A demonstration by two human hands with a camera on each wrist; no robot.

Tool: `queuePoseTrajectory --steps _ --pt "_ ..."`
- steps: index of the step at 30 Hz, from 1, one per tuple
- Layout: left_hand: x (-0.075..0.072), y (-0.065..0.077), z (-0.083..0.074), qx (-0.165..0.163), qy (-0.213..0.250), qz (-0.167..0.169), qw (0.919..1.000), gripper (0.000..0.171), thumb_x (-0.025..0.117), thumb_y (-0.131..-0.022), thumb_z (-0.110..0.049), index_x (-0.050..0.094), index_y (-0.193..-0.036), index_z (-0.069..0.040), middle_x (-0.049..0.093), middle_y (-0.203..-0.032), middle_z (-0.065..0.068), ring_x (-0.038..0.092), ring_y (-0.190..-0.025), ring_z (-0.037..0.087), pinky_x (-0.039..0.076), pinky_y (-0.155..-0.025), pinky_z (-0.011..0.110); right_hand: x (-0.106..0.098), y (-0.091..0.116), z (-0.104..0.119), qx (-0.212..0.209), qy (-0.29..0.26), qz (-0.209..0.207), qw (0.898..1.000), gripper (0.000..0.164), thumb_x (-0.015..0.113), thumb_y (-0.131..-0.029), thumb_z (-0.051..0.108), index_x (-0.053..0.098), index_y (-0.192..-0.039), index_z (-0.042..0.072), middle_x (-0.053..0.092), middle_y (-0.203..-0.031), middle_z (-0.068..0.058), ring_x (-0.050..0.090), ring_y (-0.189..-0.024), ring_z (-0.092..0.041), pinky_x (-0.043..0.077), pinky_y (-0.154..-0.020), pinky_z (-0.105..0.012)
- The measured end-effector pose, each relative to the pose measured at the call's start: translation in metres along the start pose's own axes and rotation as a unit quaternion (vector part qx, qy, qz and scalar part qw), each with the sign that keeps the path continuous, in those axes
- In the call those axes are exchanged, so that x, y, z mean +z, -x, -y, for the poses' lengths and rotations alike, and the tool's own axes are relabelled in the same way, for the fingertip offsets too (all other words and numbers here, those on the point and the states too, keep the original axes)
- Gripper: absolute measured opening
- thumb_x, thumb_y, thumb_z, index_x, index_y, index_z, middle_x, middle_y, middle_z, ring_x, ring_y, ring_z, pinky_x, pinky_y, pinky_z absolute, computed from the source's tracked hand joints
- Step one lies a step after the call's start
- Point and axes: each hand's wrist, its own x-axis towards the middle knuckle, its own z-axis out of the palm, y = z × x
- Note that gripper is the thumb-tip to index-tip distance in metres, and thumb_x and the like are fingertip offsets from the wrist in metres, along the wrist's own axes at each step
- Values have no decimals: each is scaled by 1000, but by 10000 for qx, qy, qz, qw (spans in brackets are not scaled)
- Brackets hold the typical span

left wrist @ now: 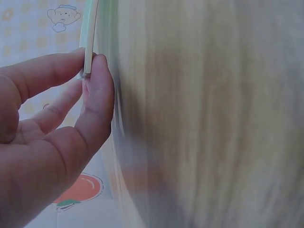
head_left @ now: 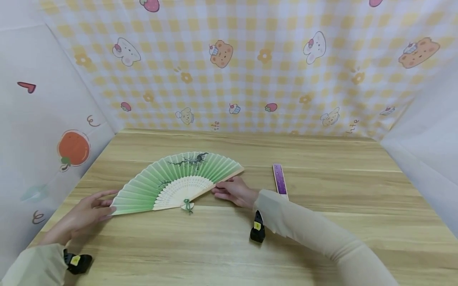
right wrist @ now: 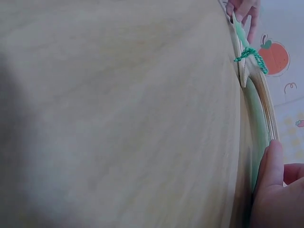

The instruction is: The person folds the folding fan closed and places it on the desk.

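A green folding fan [head_left: 186, 178], spread wide with a dark branch print on its leaf, lies over the wooden table with its pivot toward me. From the pivot hangs a green cord [head_left: 187, 205]. At the fan's left end my left hand [head_left: 86, 212] pinches the outer corner; the left wrist view shows thumb and finger [left wrist: 97, 90] on either side of the edge. My right hand [head_left: 236, 191] holds the right outer stick partway along, its thumb [right wrist: 273, 164] against the ribs in the right wrist view. Part of the right fingers is hidden behind the stick.
A narrow purple strip-shaped object with a pale border [head_left: 280, 180] lies right of the fan, its near end behind the right sleeve [head_left: 304, 226]. A yellow checked cloth [head_left: 243, 79] hangs behind the wooden table [head_left: 171, 254], and white sheets [head_left: 39, 119] stand at both sides.
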Motion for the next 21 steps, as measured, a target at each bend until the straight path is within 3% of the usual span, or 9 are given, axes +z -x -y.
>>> queuePoseTrajectory --steps 8,21 --pt "1 -5 -6 -330 -221 13 9992 64 57 -86 -10 19 -133 12 38 -116 33 51 -85 3 52 -74 29 -7 6 1 -9 -50 222 9997 23 50 -86 -4 52 -109 -7 65 -77 -11 63 -69 -14 53 -73 -29" --pt "3 -3 -2 -229 -12 -62 9997 66 60 -84 -14 22 -132 11 36 -120 32 47 -83 -7 52 -74 25 -16 11 2 223 115 555 9981 22 48 -89 0 51 -110 -7 63 -85 -13 63 -73 -15 51 -78 -32"
